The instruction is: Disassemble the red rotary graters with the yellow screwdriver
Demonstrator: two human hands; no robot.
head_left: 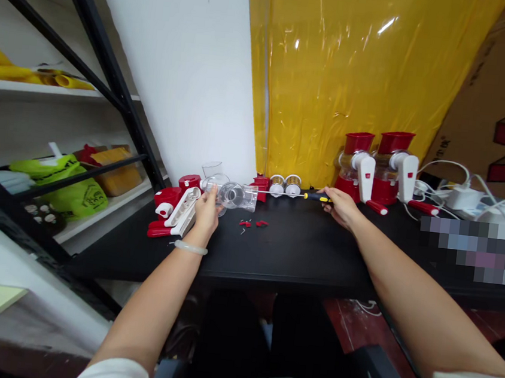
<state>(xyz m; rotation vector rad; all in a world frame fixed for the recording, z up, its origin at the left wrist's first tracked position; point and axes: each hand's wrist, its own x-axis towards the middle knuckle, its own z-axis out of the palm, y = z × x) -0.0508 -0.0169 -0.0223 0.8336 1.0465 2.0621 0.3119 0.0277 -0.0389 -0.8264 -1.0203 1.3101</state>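
Head view: both forearms reach forward over the black table (299, 260), bare from short white sleeves. The left hand (207, 211) has a pale bangle at the wrist and is closed around a clear plastic cup-shaped part (236, 196), which lies on its side just above the tabletop with its open end to the right. The right hand (343, 207) stretches further out, palm down, fingers wrapped on the handle of a screwdriver (312, 196) with a black and yellow grip. Its thin shaft runs left, level with the table, and ends close to the clear part; whether the tip touches it cannot be told.

Just left of the left hand lies a heap of red and white plastic parts (173, 211), touching one another at the table's left edge. Between the hands, on the table, sit a few small red pieces and screws (252, 223). Behind the screwdriver shaft stand 2 small round gold-rimmed pieces (284, 184) side by side. To the right of the right hand stand 2 assembled red and white devices (379, 166), each with a red hopper on top, just beside each other. Further right are white cables and a charger (462, 196). A yellow plastic sheet (359, 74) hangs behind, and a black metal shelf (110, 84) holding green and yellow bags fills the left.
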